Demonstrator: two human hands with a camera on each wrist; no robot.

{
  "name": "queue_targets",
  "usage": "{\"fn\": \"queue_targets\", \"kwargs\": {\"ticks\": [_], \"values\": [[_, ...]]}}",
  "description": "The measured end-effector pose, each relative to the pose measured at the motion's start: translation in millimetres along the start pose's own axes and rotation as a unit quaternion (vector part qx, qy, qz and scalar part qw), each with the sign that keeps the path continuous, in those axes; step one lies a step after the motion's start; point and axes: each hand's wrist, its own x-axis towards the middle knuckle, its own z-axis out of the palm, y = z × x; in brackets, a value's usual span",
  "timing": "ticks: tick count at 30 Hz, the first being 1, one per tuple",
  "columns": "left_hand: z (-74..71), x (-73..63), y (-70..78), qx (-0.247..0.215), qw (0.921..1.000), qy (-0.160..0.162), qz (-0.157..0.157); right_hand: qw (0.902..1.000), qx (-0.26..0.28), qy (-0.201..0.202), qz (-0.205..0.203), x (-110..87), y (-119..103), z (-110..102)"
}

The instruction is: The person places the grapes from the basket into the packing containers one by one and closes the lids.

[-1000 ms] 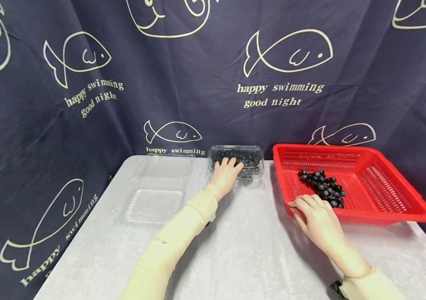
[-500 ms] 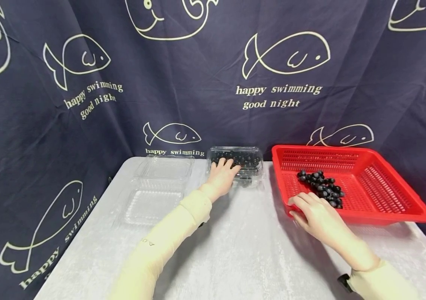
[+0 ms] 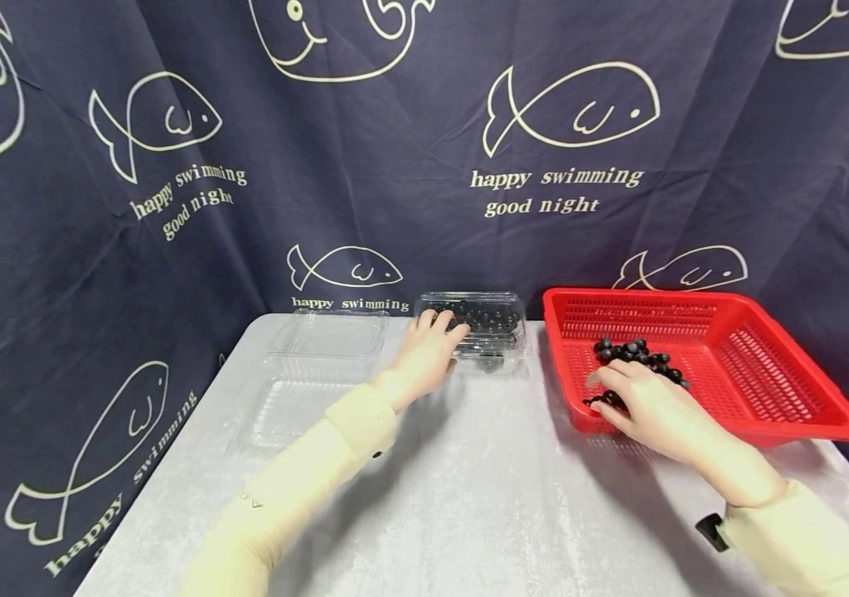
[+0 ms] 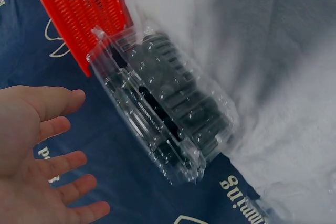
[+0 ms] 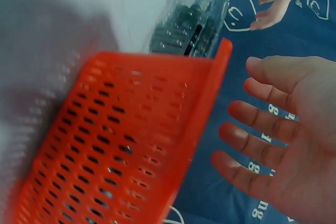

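My left hand (image 3: 424, 348) hovers at the near left side of a lidded clear plastic clamshell box (image 3: 502, 336) full of dark grapes. In the left wrist view its fingers are spread, apart from the box (image 4: 170, 95). My right hand (image 3: 648, 410) is over the near left corner of a red plastic basket (image 3: 768, 431), in which a bunch of dark grapes (image 3: 629, 351) lies, partly hidden by that hand. The right wrist view shows loosely extended fingers (image 5: 260, 121) holding nothing, with a gap to the basket's rim (image 5: 202, 114).
An opened clear plastic clamshell (image 3: 331, 333) lies flat at the left of the table, its near half partly behind my left sleeve (image 3: 298, 489). A dark blue curtain (image 3: 424, 166) with fish drawings hangs behind the grey-white tablecloth (image 3: 492, 497).
My left hand has drawn back leftward from the top of the grape box. My right hand has come off the basket's near left corner and risen, now covering part of the bunch.
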Motion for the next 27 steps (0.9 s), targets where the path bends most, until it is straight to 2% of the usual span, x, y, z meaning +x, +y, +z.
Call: {"fn": "queue_targets", "kwargs": {"ticks": [6,20,27], "values": [[-8.5,-13.2,-9.8,-0.007,0.999,0.043,0.015,0.9999,-0.004,0.012,0.002,6.0,11.9,-12.7],[-23.6,-39.2,-30.8,-0.029,0.996,0.084,0.011,0.9977,-0.026,-0.002,0.062,11.5,36.1,-33.6],[-24.3,-53.7,-44.3,-0.043,0.9935,0.106,0.004,0.9957,-0.038,-0.001,0.084,12.6,47.5,-37.0]]}}
